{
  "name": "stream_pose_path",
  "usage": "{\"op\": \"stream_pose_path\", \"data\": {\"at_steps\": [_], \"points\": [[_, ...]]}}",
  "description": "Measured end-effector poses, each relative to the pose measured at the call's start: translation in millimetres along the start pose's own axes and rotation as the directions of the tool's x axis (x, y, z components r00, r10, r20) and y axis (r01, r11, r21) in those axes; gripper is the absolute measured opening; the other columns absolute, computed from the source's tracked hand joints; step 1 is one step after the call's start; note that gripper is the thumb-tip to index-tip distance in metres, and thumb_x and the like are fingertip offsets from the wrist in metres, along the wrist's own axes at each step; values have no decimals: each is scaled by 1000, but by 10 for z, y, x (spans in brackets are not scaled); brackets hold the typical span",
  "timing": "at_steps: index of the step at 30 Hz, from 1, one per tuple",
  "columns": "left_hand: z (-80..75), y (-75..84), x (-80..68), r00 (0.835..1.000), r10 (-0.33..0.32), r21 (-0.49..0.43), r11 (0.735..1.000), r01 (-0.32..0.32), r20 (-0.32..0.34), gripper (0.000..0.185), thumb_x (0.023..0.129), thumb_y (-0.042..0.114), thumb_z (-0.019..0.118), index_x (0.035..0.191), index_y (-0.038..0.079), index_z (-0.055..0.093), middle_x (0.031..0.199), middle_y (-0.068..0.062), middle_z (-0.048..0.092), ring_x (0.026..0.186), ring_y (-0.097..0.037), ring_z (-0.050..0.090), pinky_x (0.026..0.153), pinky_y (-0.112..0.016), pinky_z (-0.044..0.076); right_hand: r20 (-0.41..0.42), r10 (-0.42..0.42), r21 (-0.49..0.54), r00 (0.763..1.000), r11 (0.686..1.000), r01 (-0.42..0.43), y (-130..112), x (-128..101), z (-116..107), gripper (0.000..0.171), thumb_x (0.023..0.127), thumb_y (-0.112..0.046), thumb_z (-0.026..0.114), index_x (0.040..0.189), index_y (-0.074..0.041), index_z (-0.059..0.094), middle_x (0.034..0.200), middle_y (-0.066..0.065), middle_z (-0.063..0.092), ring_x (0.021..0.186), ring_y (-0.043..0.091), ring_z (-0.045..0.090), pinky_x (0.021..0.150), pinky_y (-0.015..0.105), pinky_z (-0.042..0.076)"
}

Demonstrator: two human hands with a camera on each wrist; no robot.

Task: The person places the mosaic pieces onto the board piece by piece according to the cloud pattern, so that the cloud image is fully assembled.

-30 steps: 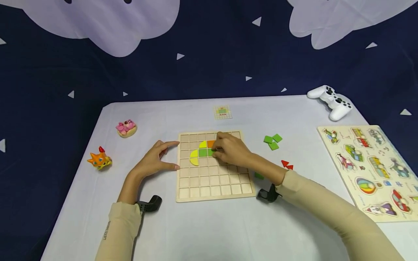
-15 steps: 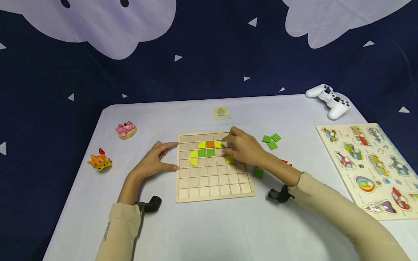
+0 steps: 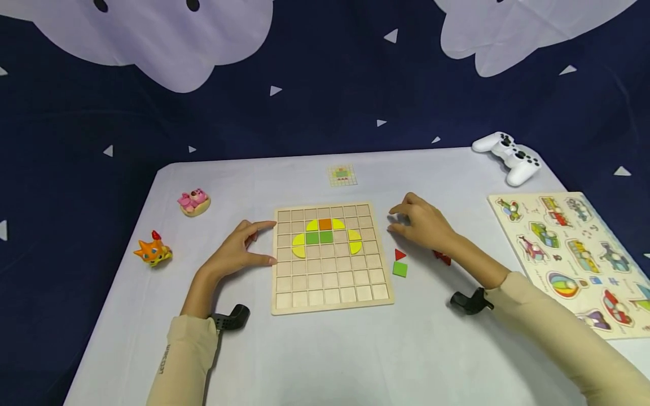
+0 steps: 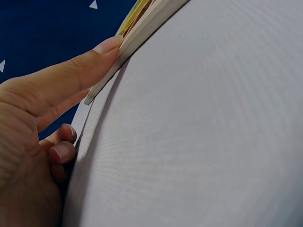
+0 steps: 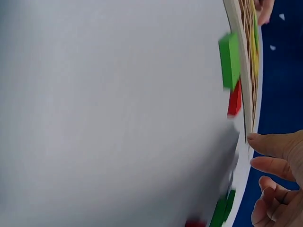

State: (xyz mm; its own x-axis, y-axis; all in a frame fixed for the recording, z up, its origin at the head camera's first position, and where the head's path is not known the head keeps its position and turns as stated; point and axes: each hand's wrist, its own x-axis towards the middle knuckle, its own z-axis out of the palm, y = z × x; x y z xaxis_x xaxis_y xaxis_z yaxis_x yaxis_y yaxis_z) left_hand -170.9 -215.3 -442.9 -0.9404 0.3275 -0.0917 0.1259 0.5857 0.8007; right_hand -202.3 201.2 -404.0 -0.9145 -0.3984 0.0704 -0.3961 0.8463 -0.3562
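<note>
A wooden grid board [image 3: 332, 282] lies in the middle of the table. In its upper rows sit an orange square [image 3: 325, 224], two green squares [image 3: 319, 237] and several yellow quarter-circles [image 3: 299, 246]. My left hand [image 3: 233, 248] touches the board's left edge with thumb and index fingertip, spread apart; the left wrist view shows the thumb [image 4: 87, 66] against the rim. Right of the board, my right hand [image 3: 424, 223] hovers with thumb and index apart and nothing between them. Below it lie a red triangle [image 3: 399, 255] and a green square tile [image 3: 400, 269].
More red pieces [image 3: 442, 257] lie partly under the right forearm, and green tiles [image 5: 220, 210] show beneath that hand. A small pattern card [image 3: 342, 175] lies behind the board. Toys [image 3: 154, 250] stand left; a white game controller [image 3: 509, 158] and picture puzzle [image 3: 569, 259] lie right.
My right hand has moved rightward off the board, uncovering yellow quarter-circles on the board's right side. A red triangle now shows beside the green tile. My left hand has stayed at the edge.
</note>
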Motion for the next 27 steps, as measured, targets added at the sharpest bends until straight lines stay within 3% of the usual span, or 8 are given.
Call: {"op": "stream_pose_path", "data": {"at_steps": [14, 23, 27], "points": [[0, 4, -2, 1000, -18, 3, 1000, 18, 6, 83, 71, 25, 90, 145, 17, 51, 96, -8, 35, 92, -22, 36, 79, -39, 32, -16, 88, -8, 996, 996, -88, 374, -118, -157, 31, 87, -18, 75, 108, 6, 73, 100, 17, 55, 85, 28, 56, 72, 45, 48], [3, 24, -9, 1000, -27, 7, 1000, 27, 2, 84, 71, 25, 90, 145, 17, 51, 97, -8, 36, 92, -22, 36, 80, -39, 32, 43, 142, 131, 989, 980, -147, 479, -34, -163, 27, 85, -16, 77, 100, 6, 74, 98, 17, 57, 85, 28, 53, 73, 39, 43], [2, 24, -9, 1000, -28, 4, 1000, 28, 3, 84, 70, 25, 90, 145, 17, 51, 97, -8, 36, 93, -22, 36, 80, -39, 32, 45, 159, 135, 986, 977, -163, 487, 2, -157, 27, 84, -17, 78, 98, 5, 74, 98, 16, 56, 85, 28, 52, 71, 36, 42]]}}
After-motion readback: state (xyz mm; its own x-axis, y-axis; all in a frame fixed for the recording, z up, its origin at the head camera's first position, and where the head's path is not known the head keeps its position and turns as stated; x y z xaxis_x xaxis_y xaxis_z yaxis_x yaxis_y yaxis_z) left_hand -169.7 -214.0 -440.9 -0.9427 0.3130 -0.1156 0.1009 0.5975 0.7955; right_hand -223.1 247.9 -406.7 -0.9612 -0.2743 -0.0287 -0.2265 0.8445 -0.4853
